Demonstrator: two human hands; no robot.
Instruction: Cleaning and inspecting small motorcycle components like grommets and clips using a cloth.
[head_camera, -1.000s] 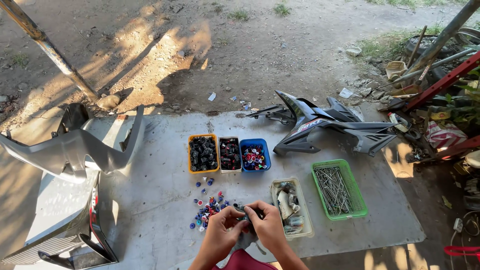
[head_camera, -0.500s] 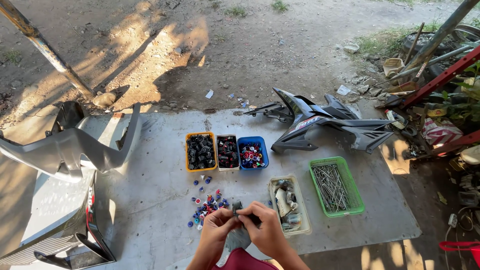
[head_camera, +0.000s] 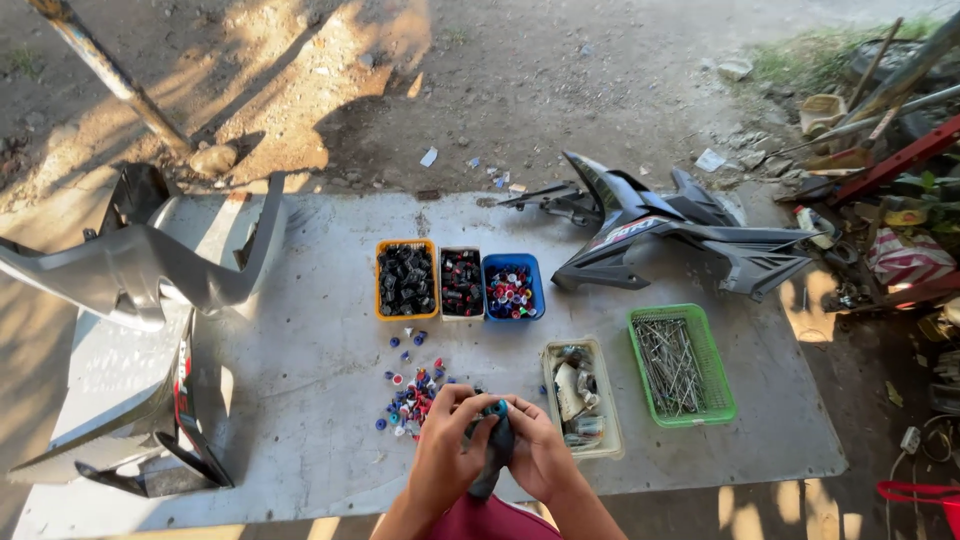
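**Cap sorting: bins filling, loose pile not yet cleared**

Both hands are working together at the near edge of the grey sheet (head_camera: 300, 330); left hand (head_camera: 447, 455) and right hand (head_camera: 540, 455) are curling closed around a dark handled tool (head_camera: 497, 452), fingers wrapped tight, with a small blue cap (head_camera: 497, 408) sitting at its top between the fingertips; can't tell whether the cap is being pinched or just resting there. Three bins are standing in a row further out: orange bin (head_camera: 407, 281) holding black pieces, white bin (head_camera: 461, 283) holding dark and red ones, blue bin (head_camera: 512, 289) holding mixed colours; all three are looking well filled, so much of the sorting is reading as done. Loose caps (head_camera: 412, 395) are lying scattered just left of the hands, so that pile is remaining. Beige tray (head_camera: 583, 400) of odd parts and green basket (head_camera: 682, 365) of nails are sitting to the right, untouched.
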